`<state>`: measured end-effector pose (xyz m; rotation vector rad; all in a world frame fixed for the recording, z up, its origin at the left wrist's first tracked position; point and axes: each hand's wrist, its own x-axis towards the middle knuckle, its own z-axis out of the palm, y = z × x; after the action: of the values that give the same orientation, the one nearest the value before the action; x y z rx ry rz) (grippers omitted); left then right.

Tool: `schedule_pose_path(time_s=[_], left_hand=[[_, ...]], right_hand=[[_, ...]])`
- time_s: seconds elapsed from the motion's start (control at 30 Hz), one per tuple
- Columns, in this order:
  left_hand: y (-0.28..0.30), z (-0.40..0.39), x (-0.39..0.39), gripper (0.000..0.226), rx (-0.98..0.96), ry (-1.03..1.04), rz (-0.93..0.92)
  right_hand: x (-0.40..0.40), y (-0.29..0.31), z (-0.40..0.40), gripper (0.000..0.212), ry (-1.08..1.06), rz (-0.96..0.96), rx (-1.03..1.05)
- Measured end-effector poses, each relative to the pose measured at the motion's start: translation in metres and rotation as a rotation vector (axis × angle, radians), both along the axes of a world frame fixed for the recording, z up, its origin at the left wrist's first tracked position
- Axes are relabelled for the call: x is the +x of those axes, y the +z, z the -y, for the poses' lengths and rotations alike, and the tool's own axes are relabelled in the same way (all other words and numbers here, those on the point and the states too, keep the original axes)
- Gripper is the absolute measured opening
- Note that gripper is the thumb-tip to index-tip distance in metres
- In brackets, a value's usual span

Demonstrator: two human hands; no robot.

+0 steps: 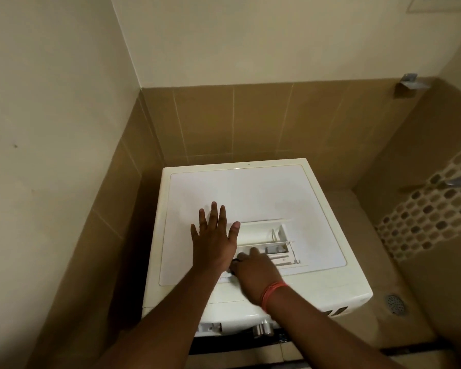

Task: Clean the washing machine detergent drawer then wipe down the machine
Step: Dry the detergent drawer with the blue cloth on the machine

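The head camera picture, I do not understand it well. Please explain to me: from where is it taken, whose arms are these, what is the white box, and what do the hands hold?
The camera sits on a person's head and looks forward and down, so the two arms coming in from the bottom belong to that person. The white box is a washing machine standing in a tiled corner, seen from above. On its top lies the detergent drawer, taken out, with its compartments showing. The left hand lies flat on the top with straight fingers and holds nothing. The right hand, with an orange band on the wrist, rests on the near end of the drawer; the picture is blurred there, so its grip is unclear.
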<state>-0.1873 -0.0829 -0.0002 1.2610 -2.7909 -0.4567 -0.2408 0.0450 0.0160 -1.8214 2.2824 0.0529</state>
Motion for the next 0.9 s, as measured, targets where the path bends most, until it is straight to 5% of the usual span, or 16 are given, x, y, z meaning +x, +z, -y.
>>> schedule_pose_path(time_s=[0.1, 0.23, 0.33, 0.43, 0.77, 0.9], left_hand=[[-0.002, 0.006, 0.003, 0.080, -0.040, -0.027, 0.036], [-0.002, 0.006, 0.005, 0.086, -0.036, -0.054, -0.021], [-0.003, 0.005, 0.004, 0.098, -0.021, -0.058, -0.029], [-0.003, 0.004, 0.003, 0.098, -0.025, -0.051, -0.021], [-0.005, 0.004, 0.000, 0.092, -0.039, -0.048, 0.025], [-0.006, 0.005, 0.001, 0.091, -0.033, -0.066, 0.027]], right_hand=[[-0.009, -0.005, -0.008, 0.047, -0.009, 0.227, -0.067], [-0.079, 0.017, -0.024, 0.031, -0.459, 0.493, -0.049], [-0.109, 0.016, -0.035, 0.048, -0.605, 0.198, -0.238], [-0.092, -0.004, -0.040, 0.043, -0.457, 0.113, -0.055], [-0.030, -0.018, -0.012, 0.027, -0.270, -0.027, -0.138], [-0.022, -0.016, -0.010, 0.044, -0.096, -0.013, -0.102]])
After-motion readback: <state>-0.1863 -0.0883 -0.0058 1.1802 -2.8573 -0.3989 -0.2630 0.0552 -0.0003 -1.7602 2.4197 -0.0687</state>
